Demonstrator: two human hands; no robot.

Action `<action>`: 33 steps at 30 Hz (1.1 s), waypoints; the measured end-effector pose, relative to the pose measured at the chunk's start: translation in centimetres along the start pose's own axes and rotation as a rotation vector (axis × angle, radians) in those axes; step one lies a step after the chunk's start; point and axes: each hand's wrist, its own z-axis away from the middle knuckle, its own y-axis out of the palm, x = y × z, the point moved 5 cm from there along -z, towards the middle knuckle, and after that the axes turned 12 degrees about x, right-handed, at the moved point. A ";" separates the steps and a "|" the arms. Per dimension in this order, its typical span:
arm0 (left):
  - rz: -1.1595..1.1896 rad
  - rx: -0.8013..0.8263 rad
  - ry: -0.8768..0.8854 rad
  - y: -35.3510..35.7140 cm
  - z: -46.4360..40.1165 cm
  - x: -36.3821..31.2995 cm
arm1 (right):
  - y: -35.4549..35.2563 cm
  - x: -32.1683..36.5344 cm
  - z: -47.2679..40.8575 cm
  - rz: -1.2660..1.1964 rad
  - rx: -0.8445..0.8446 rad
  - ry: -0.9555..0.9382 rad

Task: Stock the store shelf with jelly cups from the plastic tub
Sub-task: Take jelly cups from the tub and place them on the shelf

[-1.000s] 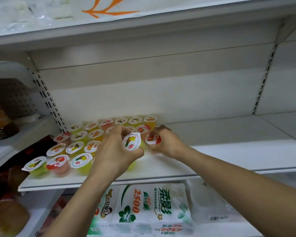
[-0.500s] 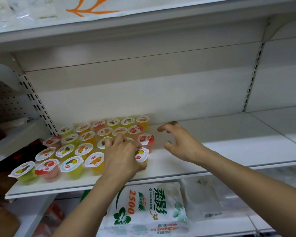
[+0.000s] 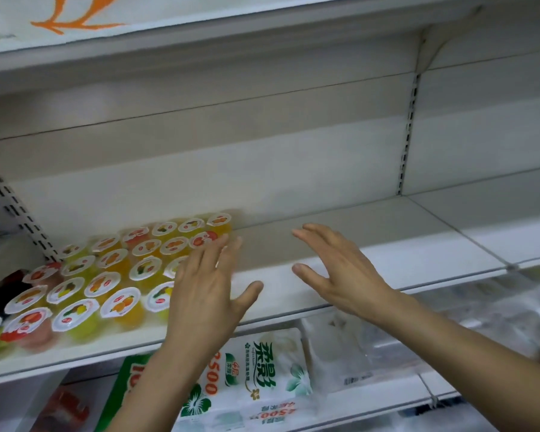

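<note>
Dozens of jelly cups (image 3: 119,277) sit upright on the left part of the white shelf (image 3: 371,263), foil lids facing up, packed in rows that slant from near left to far right. Yellow, orange, green and red jelly shows through the clear walls. Left hand (image 3: 206,294) hovers at the right edge of the block, fingers (image 3: 223,254) straight and spread, gripping nothing. Right hand (image 3: 340,275) is just beside it over bare shelf, fingers relaxed and apart, also holding nothing. Below, a white and green printed bag (image 3: 262,378) lies on the lower shelf.
</note>
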 end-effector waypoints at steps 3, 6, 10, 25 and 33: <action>0.081 0.011 0.088 1.2 -0.3 -4.9 | -1.2 -2.9 3.1 0.045 -0.068 0.078; 0.140 0.068 0.159 3.3 -0.5 -10.3 | -2.7 -6.5 6.9 0.048 -0.098 0.169; 0.254 0.162 0.279 6.5 -0.5 -19.5 | -5.0 -12.8 13.7 0.062 -0.100 0.254; 0.421 0.689 0.546 19.3 4.0 -53.1 | -7.4 -36.2 42.9 -0.025 0.265 0.899; -0.029 0.768 0.798 25.5 3.7 -61.3 | -3.3 -40.5 47.4 -0.117 0.596 0.921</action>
